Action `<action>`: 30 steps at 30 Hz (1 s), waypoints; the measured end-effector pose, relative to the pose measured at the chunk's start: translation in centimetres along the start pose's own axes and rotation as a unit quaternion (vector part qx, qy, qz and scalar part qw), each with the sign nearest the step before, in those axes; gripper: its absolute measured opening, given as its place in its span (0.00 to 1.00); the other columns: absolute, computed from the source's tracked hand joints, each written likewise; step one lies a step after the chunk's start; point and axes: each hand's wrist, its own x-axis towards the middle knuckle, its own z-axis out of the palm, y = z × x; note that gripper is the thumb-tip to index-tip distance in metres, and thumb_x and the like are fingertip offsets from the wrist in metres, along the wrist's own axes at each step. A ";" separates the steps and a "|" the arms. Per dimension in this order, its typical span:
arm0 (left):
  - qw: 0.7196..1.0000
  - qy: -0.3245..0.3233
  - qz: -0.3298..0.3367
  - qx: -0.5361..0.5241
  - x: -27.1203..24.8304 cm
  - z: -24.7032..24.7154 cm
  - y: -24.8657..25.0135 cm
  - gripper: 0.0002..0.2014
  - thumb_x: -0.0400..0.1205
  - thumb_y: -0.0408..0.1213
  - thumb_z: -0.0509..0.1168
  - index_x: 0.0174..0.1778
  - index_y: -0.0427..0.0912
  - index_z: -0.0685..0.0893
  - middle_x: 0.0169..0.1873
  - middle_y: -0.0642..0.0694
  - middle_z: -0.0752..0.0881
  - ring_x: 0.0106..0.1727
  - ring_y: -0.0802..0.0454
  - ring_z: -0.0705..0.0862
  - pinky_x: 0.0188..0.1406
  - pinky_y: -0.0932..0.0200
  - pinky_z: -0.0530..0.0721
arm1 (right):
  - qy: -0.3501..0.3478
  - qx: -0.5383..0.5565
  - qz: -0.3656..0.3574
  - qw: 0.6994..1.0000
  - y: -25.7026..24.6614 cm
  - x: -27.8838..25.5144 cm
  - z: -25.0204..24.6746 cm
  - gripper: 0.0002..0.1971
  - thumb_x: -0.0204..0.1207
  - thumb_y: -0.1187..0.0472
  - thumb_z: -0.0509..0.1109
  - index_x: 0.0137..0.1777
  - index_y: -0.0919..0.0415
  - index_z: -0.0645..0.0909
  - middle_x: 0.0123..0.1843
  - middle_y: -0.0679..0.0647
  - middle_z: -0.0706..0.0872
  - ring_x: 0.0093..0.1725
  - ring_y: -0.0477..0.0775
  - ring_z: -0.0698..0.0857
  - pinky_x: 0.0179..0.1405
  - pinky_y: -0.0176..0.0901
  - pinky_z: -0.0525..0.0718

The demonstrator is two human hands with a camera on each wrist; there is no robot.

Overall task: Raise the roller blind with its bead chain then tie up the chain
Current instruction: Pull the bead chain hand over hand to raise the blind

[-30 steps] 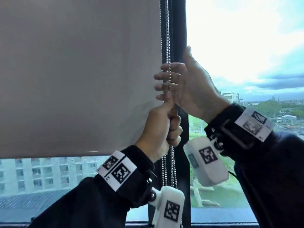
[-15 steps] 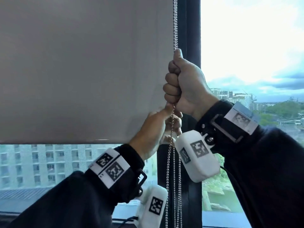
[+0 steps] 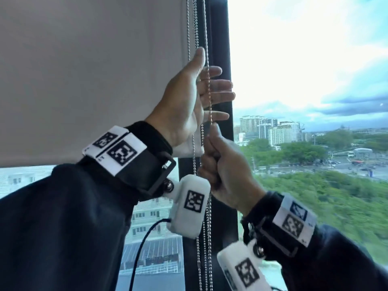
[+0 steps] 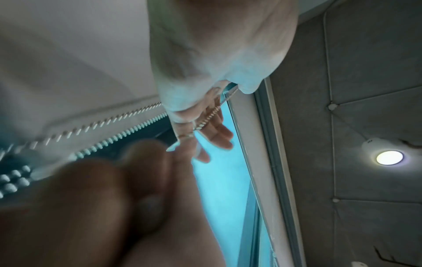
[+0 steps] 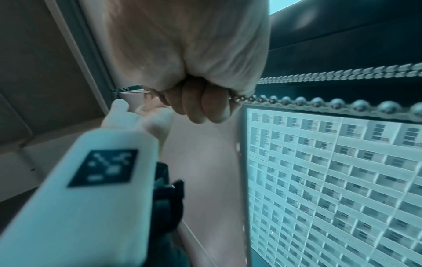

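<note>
- The pale grey fabric roller blind (image 3: 88, 76) covers the top part of the window. Its bottom edge hangs about halfway down, so some glass shows under it.
- The shiny silver bead chain (image 3: 206, 227) hangs in long strands at the blind's right edge, just in front of the dark window frame post (image 3: 219, 34).
- The right hand (image 3: 225, 171) is lower down. Its grip is curled tight round one strand of the chain, like a fist.
- The left hand (image 3: 189, 97) is higher up. Its grip is spread wide, with straight fingers (image 3: 218, 82). One strand runs across the open palm, but the hand is not holding it.
- I think the job is still in the pulling part. The blind is part way up, and much of the window is covered.
- What is left: more pulls to lift the blind higher.
- The chain hangs loose below the hands, so tying it up is not done yet.
</note>
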 end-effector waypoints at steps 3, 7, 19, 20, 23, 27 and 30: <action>0.999 0.006 -0.021 -0.034 0.5 1.3 -0.4 0.23 0.87 0.61 0.50 0.54 0.43 0.76 0.31 0.50 0.76 0.28 0.53 0.74 0.26 0.57 0.74 | 0.011 0.010 0.012 1.000 1.3 -1.5 -0.9 0.27 0.87 0.45 0.56 0.24 0.50 0.64 0.20 0.46 0.58 0.22 0.52 0.47 0.21 0.46 0.46; 0.997 0.020 -0.045 -0.060 0.5 2.7 -1.3 0.22 0.86 0.63 0.49 0.35 0.51 0.67 0.30 0.52 0.57 0.27 0.54 0.55 0.22 0.61 0.54 | 0.015 -0.011 0.007 1.000 1.5 -2.5 -1.6 0.27 0.88 0.46 0.55 0.24 0.51 0.63 0.22 0.47 0.56 0.18 0.48 0.52 0.20 0.43 0.48; 0.996 0.025 -0.013 -0.088 0.0 1.9 -1.1 0.26 0.88 0.60 0.48 0.26 0.50 0.57 0.17 0.53 0.55 0.18 0.55 0.49 0.20 0.62 0.48 | -0.043 -0.101 0.006 0.994 -4.9 0.9 -4.8 0.35 0.83 0.32 0.45 0.43 0.62 0.81 0.36 0.59 0.84 0.34 0.57 0.83 0.38 0.49 0.86; 0.996 0.026 -0.013 -0.090 -0.2 1.7 -1.1 0.27 0.88 0.60 0.48 0.26 0.50 0.58 0.17 0.53 0.55 0.18 0.55 0.49 0.21 0.63 0.49 | -0.030 -0.111 -0.001 0.993 -5.8 1.5 -4.6 0.35 0.84 0.33 0.45 0.45 0.62 0.81 0.37 0.59 0.86 0.36 0.58 0.84 0.40 0.51 0.86; 0.994 0.025 -0.013 -0.101 -0.8 1.4 -1.5 0.28 0.88 0.60 0.49 0.24 0.50 0.59 0.15 0.54 0.56 0.16 0.56 0.50 0.19 0.65 0.49 | -0.014 -0.124 -0.016 0.992 -7.5 2.9 -3.2 0.34 0.85 0.33 0.45 0.51 0.64 0.80 0.38 0.57 0.87 0.38 0.56 0.86 0.43 0.52 0.87; 0.996 0.022 -0.018 -0.088 -1.8 1.2 -2.9 0.35 0.88 0.60 0.47 0.16 0.47 0.72 0.15 0.54 0.56 0.18 0.54 0.47 0.22 0.60 0.46 | -0.002 -0.123 -0.026 0.992 -8.1 4.2 -0.3 0.36 0.84 0.32 0.47 0.56 0.65 0.79 0.38 0.56 0.85 0.33 0.51 0.83 0.32 0.42 0.84; 0.993 0.034 -0.052 -0.103 -2.7 1.2 -4.5 0.30 0.86 0.62 0.53 0.21 0.49 0.65 0.17 0.54 0.55 0.20 0.54 0.48 0.23 0.60 0.46 | -0.004 -0.101 -0.023 0.995 -8.1 5.2 1.7 0.35 0.84 0.31 0.49 0.58 0.65 0.78 0.42 0.59 0.88 0.35 0.55 0.85 0.33 0.43 0.85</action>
